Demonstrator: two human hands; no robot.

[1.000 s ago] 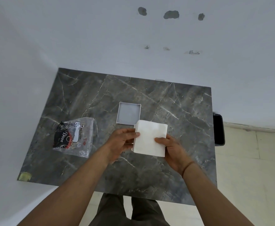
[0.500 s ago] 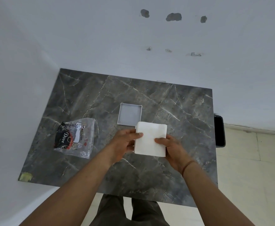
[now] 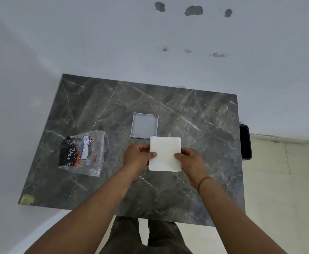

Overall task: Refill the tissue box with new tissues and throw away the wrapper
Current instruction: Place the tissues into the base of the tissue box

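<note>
A white stack of tissues [image 3: 165, 153] is held flat above the dark marble table [image 3: 195, 114]. My left hand [image 3: 138, 156] grips its left edge and my right hand [image 3: 191, 159] grips its right edge, thumbs on top. Just beyond the stack lies a shallow white square tissue box part [image 3: 144, 125], open side up and empty. The clear plastic wrapper [image 3: 84, 153] with a black and red Dove print lies crumpled on the table to the left of my left hand.
White walls border the table at the back and left. A black bin [image 3: 245, 142] stands on the tiled floor past the table's right edge. A yellowish scrap of tape [image 3: 27, 199] sits at the front left corner.
The tissue stack has straightened from a slight tilt to square with the table. Both hands keep their grip on its sides.
</note>
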